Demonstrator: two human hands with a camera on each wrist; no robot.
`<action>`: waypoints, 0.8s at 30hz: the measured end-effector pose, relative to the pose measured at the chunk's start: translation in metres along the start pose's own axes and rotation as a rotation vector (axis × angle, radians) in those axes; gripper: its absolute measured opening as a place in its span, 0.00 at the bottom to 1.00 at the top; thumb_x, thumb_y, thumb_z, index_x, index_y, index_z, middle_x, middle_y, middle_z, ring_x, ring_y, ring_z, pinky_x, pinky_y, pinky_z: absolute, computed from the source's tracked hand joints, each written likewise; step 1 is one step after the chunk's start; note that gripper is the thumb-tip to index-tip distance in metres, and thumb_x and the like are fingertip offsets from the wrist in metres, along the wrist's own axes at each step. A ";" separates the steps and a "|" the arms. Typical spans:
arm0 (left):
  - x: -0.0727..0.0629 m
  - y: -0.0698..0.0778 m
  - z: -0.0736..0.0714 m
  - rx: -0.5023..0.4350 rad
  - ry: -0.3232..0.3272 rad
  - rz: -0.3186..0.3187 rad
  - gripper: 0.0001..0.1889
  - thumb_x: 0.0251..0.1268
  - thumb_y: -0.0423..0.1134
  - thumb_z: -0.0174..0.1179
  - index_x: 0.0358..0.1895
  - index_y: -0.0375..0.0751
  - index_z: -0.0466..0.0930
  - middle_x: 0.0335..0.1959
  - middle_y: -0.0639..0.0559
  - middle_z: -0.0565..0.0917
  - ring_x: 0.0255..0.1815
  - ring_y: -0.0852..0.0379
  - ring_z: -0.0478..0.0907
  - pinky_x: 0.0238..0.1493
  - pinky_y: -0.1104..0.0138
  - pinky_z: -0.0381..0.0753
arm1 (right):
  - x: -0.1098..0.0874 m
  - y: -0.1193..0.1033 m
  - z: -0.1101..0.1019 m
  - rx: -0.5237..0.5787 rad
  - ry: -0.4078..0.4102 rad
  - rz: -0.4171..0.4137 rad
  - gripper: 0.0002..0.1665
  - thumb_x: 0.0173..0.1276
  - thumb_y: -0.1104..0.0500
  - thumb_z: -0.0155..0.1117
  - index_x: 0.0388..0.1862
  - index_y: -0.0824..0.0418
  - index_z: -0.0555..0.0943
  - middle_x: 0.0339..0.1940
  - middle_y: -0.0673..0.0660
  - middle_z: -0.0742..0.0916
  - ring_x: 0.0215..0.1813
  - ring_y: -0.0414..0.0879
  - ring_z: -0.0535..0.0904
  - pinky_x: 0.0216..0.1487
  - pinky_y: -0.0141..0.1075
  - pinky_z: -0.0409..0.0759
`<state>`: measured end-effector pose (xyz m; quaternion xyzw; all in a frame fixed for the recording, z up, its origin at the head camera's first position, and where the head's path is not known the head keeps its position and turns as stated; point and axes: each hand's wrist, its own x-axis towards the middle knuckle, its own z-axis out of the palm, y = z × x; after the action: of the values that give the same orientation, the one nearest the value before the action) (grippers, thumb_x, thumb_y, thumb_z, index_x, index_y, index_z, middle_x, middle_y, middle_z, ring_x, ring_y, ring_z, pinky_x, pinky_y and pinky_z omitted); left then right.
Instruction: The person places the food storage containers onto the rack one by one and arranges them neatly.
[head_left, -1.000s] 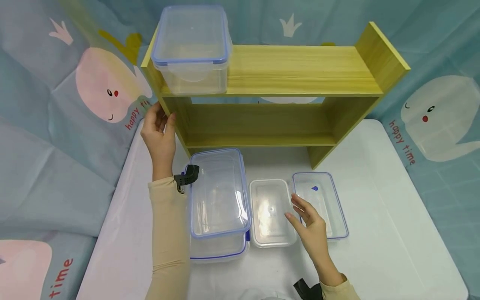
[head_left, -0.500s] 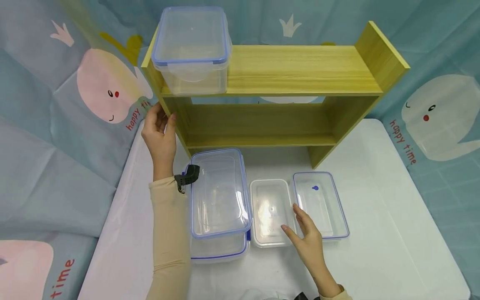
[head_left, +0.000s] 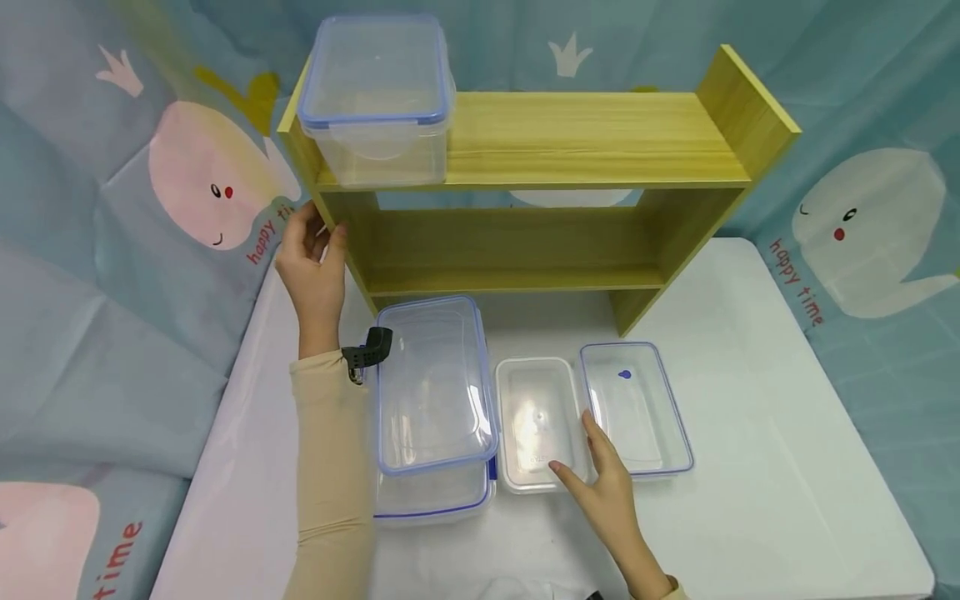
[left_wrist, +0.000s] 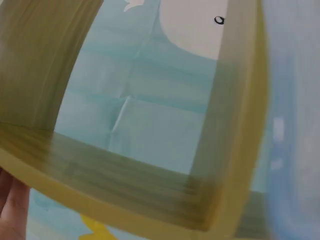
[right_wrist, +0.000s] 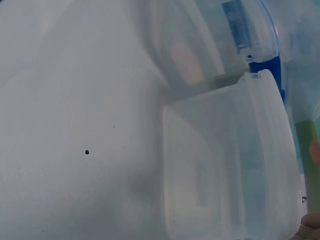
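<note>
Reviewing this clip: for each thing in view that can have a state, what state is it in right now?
Box on the shelf top: lidded, upright.
Large box: on the table, its lid resting on top.
Small box: open, no lid.
Small lid: lying beside it on the table.
Wooden shelf: upright.
Left hand: holding the shelf's side panel.
Right hand: fingers at the small box's rim.

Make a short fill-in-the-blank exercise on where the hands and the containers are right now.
1. The left hand holds the side panel of the wooden ____.
2. The lidded container stands on the shelf's ____ board.
3. The right hand touches the small open box, which has no ____ on it.
4. The loose lid lies on the ____.

Missing words: shelf; top; lid; table
</note>
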<state>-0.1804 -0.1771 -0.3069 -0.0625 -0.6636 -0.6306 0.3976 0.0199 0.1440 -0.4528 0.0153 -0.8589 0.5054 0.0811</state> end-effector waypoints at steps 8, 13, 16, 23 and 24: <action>0.011 0.007 -0.005 -0.032 -0.023 -0.024 0.14 0.53 0.21 0.61 0.45 0.26 0.79 0.38 0.54 0.81 0.43 0.54 0.78 0.50 0.66 0.78 | -0.004 0.001 0.001 -0.119 -0.005 -0.011 0.49 0.53 0.59 0.74 0.69 0.73 0.60 0.69 0.70 0.66 0.67 0.66 0.61 0.62 0.49 0.62; 0.023 0.008 -0.017 -0.016 -0.106 -0.028 0.13 0.46 0.19 0.66 0.38 0.34 0.83 0.34 0.53 0.82 0.37 0.55 0.79 0.47 0.68 0.79 | -0.006 0.004 0.004 -0.129 0.009 -0.058 0.50 0.51 0.58 0.75 0.69 0.72 0.61 0.68 0.69 0.66 0.67 0.67 0.62 0.66 0.31 0.58; 0.021 0.005 -0.023 -0.030 -0.142 -0.043 0.14 0.46 0.20 0.67 0.38 0.37 0.83 0.35 0.52 0.82 0.38 0.55 0.80 0.47 0.68 0.79 | -0.010 0.006 0.006 -0.155 0.027 -0.093 0.50 0.49 0.59 0.76 0.68 0.72 0.62 0.68 0.69 0.67 0.65 0.68 0.63 0.65 0.18 0.48; 0.018 0.001 -0.021 -0.133 -0.113 -0.057 0.14 0.48 0.22 0.67 0.41 0.33 0.83 0.37 0.47 0.82 0.41 0.51 0.79 0.47 0.67 0.79 | -0.014 0.010 0.007 -0.200 0.035 -0.096 0.53 0.46 0.56 0.78 0.70 0.65 0.63 0.70 0.62 0.67 0.66 0.64 0.63 0.68 0.39 0.59; 0.020 0.001 -0.021 -0.138 -0.114 -0.056 0.14 0.47 0.22 0.67 0.41 0.33 0.83 0.37 0.46 0.82 0.41 0.51 0.79 0.48 0.67 0.79 | -0.015 0.011 0.007 -0.199 0.036 -0.092 0.54 0.45 0.55 0.78 0.70 0.64 0.63 0.70 0.61 0.67 0.67 0.63 0.63 0.69 0.37 0.58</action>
<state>-0.1837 -0.2033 -0.2961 -0.1070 -0.6415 -0.6812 0.3362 0.0322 0.1426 -0.4673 0.0376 -0.9017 0.4136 0.1206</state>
